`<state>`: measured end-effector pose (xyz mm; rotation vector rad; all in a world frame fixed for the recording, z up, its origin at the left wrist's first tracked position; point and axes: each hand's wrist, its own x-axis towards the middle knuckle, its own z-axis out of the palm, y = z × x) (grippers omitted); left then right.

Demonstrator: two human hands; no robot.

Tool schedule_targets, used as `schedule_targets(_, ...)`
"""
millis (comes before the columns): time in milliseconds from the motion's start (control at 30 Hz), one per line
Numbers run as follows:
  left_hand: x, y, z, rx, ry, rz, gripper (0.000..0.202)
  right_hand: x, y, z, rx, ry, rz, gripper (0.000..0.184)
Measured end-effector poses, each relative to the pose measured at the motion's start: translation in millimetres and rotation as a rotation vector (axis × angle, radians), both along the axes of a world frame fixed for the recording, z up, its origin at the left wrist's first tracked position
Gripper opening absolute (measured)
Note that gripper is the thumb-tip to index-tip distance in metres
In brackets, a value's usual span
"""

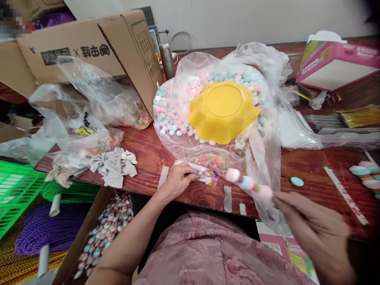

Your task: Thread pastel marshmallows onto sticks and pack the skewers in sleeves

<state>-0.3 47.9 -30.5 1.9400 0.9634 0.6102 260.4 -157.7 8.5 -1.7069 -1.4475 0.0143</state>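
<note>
My left hand [179,180] is closed in a pinch on the edge of a small clear printed wrapper [208,176], held low over the table front. To the right, my right hand [314,221], blurred by motion, grips the end of a marshmallow skewer [249,183]. Pink, white and blue marshmallows are threaded on it with small coloured pieces between. The skewer's far tip is close to the wrapper's right end; whether they touch I cannot tell. Behind both hands, a large clear bag of loose marshmallows [170,114] carries an upturned yellow scalloped bowl [224,107].
A cardboard box [89,51] and crumpled plastic bags [101,95] stand at left, near a grey cloth [114,166]. Below is a carton of finished skewers [103,233]. At right are more skewers [368,174], a blue marshmallow [297,181] and a pink carton [338,59].
</note>
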Motion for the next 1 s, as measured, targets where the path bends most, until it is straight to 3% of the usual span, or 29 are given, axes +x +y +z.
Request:
schedule_targets(133,-1,-3,-2.6,0.005,-0.025,-0.018,0.009,-10,30,-27.2,0.068,-0.089,0.220,0.029)
schedule_targets(300,-1,-5,-6.5,0.068,-0.038,-0.054,0.012,-3,28,-42.3,0.033,-0.293,0.206,0.028)
schedule_targets(500,-1,-5,-8.9,0.094,-0.048,-0.051,0.014,9,18,-41.9,0.078,-0.449,0.226,0.031)
schedule_targets(600,-1,-8,-8.8,0.150,-0.004,-0.067,0.014,3,13,-38.8,0.116,-0.195,0.065,0.019)
schedule_targets(667,1,-11,-8.3,0.270,0.098,-0.097,0.015,-6,13,-36.3,0.105,0.084,-0.113,0.011)
schedule_targets(733,3,-16,-7.6,0.405,0.230,-0.130,0.019,-18,16,-33.6,0.070,0.365,-0.198,0.011)
schedule_targets(833,6,-19,-7.4,0.464,0.307,-0.156,0.022,-42,28,-31.4,-0.089,0.685,-0.075,0.025)
schedule_targets(1000,8,-14,-9.2,0.233,0.142,-0.079,0.012,-74,56,-39.8,-0.280,0.880,0.189,0.036)
